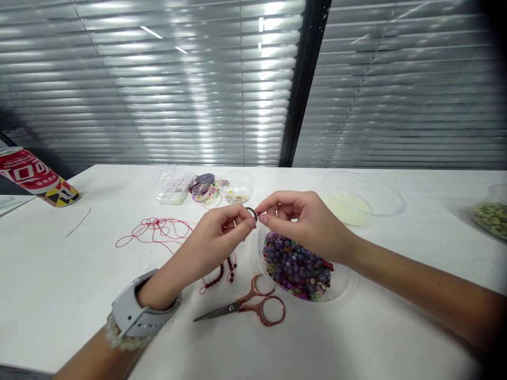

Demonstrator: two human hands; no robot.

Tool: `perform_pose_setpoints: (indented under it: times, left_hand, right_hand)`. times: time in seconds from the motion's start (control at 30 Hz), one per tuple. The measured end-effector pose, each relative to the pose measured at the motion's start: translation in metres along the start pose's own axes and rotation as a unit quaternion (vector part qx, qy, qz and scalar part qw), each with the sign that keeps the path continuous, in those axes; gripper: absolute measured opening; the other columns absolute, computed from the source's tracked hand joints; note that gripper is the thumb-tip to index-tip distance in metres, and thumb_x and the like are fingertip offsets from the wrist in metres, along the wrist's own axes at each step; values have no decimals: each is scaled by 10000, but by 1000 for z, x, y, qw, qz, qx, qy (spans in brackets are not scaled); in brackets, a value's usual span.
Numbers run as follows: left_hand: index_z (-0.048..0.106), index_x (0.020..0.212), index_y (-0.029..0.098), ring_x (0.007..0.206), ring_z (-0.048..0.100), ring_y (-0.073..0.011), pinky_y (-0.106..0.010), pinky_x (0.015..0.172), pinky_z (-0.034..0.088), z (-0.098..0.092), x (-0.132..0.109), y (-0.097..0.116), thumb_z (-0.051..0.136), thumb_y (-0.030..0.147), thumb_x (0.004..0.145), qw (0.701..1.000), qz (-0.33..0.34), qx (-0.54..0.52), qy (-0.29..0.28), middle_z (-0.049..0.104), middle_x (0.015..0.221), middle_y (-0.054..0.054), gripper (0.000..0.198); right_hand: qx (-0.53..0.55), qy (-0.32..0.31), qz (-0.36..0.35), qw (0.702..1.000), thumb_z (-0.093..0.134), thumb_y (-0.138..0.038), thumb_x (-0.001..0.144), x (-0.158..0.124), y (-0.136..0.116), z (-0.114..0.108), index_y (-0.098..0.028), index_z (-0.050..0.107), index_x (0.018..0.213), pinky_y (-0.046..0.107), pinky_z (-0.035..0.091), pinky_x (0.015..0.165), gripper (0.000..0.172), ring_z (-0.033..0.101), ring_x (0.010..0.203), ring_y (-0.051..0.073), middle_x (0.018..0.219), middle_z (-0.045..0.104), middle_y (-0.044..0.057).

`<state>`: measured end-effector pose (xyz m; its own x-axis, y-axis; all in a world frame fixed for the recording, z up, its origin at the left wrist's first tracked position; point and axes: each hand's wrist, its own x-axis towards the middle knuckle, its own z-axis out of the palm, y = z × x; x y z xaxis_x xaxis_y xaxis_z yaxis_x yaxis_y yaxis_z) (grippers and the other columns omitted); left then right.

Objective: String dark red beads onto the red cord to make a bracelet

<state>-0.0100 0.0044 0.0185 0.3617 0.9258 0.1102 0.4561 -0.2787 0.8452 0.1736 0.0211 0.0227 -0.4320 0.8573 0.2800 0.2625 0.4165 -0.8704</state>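
My left hand (pixel 222 229) is closed in a pinch on a small dark ring-like piece (pixel 251 210). Thumb and forefinger of my right hand (pixel 303 216) pinch a tiny red bead (pixel 259 214) right beside it. Both hands meet above the rim of a clear bowl (pixel 344 287) holding many purple, red and green beads (pixel 297 266). A strand of dark red beads (pixel 217 278) on red cord hangs or lies below my left hand; its upper part is hidden. Scissors (pixel 253 303) with copper-coloured handles lie in front of the bowl, blades slightly apart.
Loose red cord (pixel 158 229) lies tangled on the white table (pixel 95 253). Behind are a plastic-wrapped box (pixel 176 190), beaded bracelets (pixel 204 187), a small clear dish (pixel 241 184) and a clear lid (pixel 390 198). A red can (pixel 37 177) stands left; a green-filled container (pixel 491 216) stands right.
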Motion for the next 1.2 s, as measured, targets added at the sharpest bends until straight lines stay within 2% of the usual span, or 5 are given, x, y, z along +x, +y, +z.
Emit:
perform_pose_setpoints:
  times: [0.27, 0.53, 1.03, 1.2]
  left_hand:
    - [568, 745, 193, 539, 347, -103, -229, 481, 276, -1, -2, 1, 465, 339, 888, 1000, 6, 21, 1, 391, 591, 55, 228]
    - [561, 697, 182, 510, 340, -84, -206, 460, 271, 2, -2, 4, 470, 232, 857, 997, 6, 73, 14, 397, 560, 62, 191]
    - [562, 640, 181, 497, 381, -85, -214, 484, 295, 1, -4, 4, 485, 192, 791, 983, 46, 179, 20, 490, 534, 56, 170]
    - [535, 630, 184, 500, 388, -89, -222, 490, 295, 2, -5, 3, 464, 190, 786, 982, 43, 181, 12, 463, 533, 55, 172]
  right_hand:
    - [-68, 4, -15, 998, 612, -226, 776, -2, 1, 0, -184, 669, 806, 210, 276, 433, 77, 361, 475, 58, 551, 437, -57]
    - [-144, 13, -62, 988, 619, -180, 749, -2, 2, 1, -180, 648, 768, 218, 333, 494, 35, 389, 508, 54, 682, 555, -32]
    - [-188, 9, -83, 979, 630, -151, 726, -1, 3, 2, -182, 646, 742, 224, 342, 528, 39, 393, 517, 57, 686, 558, -36]
    - [-203, 2, -112, 973, 623, -115, 716, -3, 3, 2, -183, 646, 740, 227, 333, 531, 75, 384, 519, 64, 670, 547, -34]
